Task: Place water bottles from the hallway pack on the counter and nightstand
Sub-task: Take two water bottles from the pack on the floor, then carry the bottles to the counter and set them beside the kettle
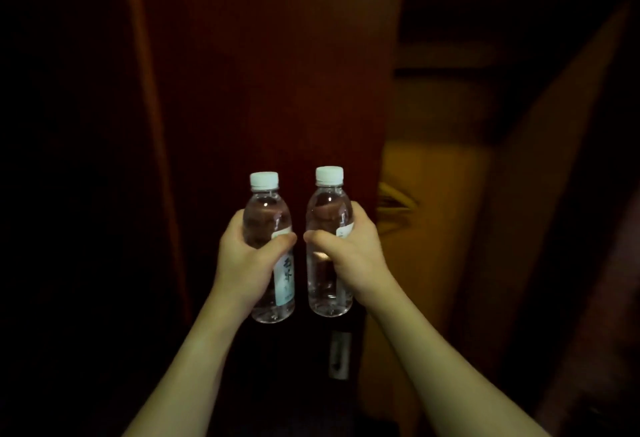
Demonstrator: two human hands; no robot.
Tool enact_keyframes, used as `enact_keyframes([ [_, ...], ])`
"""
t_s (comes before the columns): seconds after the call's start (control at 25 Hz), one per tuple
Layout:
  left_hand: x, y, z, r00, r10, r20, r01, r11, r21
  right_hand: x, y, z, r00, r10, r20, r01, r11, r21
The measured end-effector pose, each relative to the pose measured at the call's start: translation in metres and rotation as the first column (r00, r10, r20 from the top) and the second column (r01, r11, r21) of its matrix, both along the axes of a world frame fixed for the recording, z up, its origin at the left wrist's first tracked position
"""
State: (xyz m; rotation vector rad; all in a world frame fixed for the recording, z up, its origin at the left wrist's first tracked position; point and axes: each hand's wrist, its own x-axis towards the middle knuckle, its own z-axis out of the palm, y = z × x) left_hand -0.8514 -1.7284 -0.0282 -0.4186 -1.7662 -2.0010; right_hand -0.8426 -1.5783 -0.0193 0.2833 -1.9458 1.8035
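Two water bottles show, both upright: the left bottle [268,225] and the right bottle [329,229] side by side in front of one dark red wooden door panel [270,73]. Two white caps, one per bottle. Two hands: the left hand [244,263] and the right hand [349,256], one bottle in each. One metal latch plate [339,355] lies below the bottles.
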Motion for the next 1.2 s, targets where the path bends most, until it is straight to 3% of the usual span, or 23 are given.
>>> enact_keyframes([
  [0.12, -0.001, 0.067, 0.003, 0.971, -0.239, -0.013, 0.238, 0.971, -0.034, 0.043, 0.071, 0.001, 0.970, -0.243, 0.023, 0.243, 0.970, -0.020],
  [0.24, 0.026, 0.145, 0.006, 0.866, -0.499, -0.018, 0.496, 0.863, -0.097, 0.116, 0.134, 0.000, 0.866, -0.500, 0.014, 0.500, 0.864, -0.058],
  [0.36, 0.084, 0.224, 0.010, 0.736, -0.677, -0.018, 0.672, 0.734, -0.099, 0.207, 0.188, -0.003, 0.692, -0.722, -0.010, 0.720, 0.691, -0.056],
  [0.52, 0.180, 0.319, 0.009, 0.550, -0.835, 0.009, 0.829, 0.545, -0.126, 0.333, 0.240, -0.002, 0.459, -0.888, -0.008, 0.883, 0.457, -0.102],
  [0.76, 0.337, 0.444, 0.010, 0.267, -0.963, 0.049, 0.953, 0.256, -0.160, 0.500, 0.295, 0.016, 0.164, -0.986, -0.019, 0.984, 0.165, -0.060],
  [0.92, 0.401, 0.503, 0.016, 0.222, -0.975, 0.028, 0.957, 0.212, -0.199, 0.561, 0.343, 0.017, 0.068, -0.997, -0.036, 0.996, 0.069, -0.049],
  [1.2, 0.449, 0.626, 0.013, 0.166, -0.985, 0.053, 0.967, 0.152, -0.203, 0.600, 0.455, 0.006, -0.005, -0.999, -0.049, 0.999, -0.003, -0.039],
])
